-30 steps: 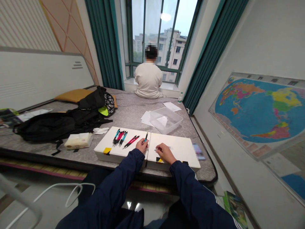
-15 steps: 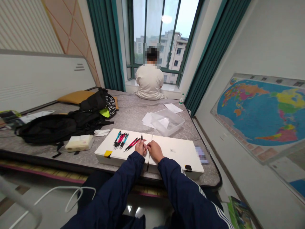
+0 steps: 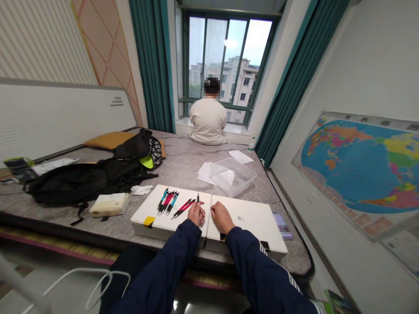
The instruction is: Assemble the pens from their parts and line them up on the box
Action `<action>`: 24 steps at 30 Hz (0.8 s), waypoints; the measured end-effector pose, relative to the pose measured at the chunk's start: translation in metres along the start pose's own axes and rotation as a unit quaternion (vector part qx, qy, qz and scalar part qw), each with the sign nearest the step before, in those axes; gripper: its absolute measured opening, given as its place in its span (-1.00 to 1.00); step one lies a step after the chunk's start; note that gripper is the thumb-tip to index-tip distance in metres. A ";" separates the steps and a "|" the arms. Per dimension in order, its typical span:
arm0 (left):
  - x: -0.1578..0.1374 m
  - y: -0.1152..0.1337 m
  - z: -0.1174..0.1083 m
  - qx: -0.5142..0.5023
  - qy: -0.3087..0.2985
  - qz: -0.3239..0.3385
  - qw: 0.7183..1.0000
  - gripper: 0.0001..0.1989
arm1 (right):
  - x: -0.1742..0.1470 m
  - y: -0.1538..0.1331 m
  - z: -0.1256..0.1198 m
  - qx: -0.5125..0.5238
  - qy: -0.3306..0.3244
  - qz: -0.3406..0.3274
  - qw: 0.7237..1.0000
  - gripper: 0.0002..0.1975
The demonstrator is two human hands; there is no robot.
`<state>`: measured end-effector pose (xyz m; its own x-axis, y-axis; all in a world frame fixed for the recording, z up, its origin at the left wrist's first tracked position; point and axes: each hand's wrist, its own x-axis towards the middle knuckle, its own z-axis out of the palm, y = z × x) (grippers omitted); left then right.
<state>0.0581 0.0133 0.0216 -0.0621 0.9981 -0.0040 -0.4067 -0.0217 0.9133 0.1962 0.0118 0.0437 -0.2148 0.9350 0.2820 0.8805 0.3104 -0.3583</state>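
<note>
My left hand [image 3: 196,213] is closed around a pen [image 3: 198,197] whose black end points up and away from me. It rests over the right part of a white box [image 3: 149,229]. Beside it on the lid lie red and black pens [image 3: 183,208], and farther left a row of several blue and red pens [image 3: 168,202]. My right hand [image 3: 223,217] lies on a second white box [image 3: 255,213], fingers curled in; whatever they hold, if anything, is hidden. The two hands are slightly apart, on either side of the gap between the boxes.
Behind the boxes stand a clear plastic bin [image 3: 234,176] and paper sheets [image 3: 205,173]. A tissue pack [image 3: 109,205] and black backpack [image 3: 72,181] lie left. A blurred phone-like object [image 3: 283,226] is right. A person in white [image 3: 208,120] sits at the window, back turned.
My right hand has drawn away to the right from my left hand, where they were close together. My left hand still holds the pen. The view has tilted up slightly.
</note>
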 end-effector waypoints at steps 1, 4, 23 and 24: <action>0.000 -0.001 0.000 0.002 -0.002 0.000 1.000 -0.50 | -0.003 0.004 -0.002 -0.007 0.006 0.005 1.000 -0.83; 0.001 -0.002 0.000 0.002 -0.010 -0.002 1.000 -0.50 | -0.009 0.015 -0.007 -0.007 0.018 0.027 0.999 -0.87; -0.012 0.000 0.005 0.210 -0.098 0.064 0.971 -0.54 | -0.011 0.050 -0.048 0.144 0.085 0.100 0.981 -0.70; -0.013 0.001 0.005 0.227 -0.106 0.074 0.965 -0.55 | -0.011 0.053 -0.046 0.144 0.079 0.109 0.980 -0.70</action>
<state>0.0632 0.0006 0.0249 0.1182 0.9767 0.1790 0.0375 -0.1845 0.9821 0.2647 0.0096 0.0629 0.0536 0.9531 0.2978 0.7379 0.1631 -0.6549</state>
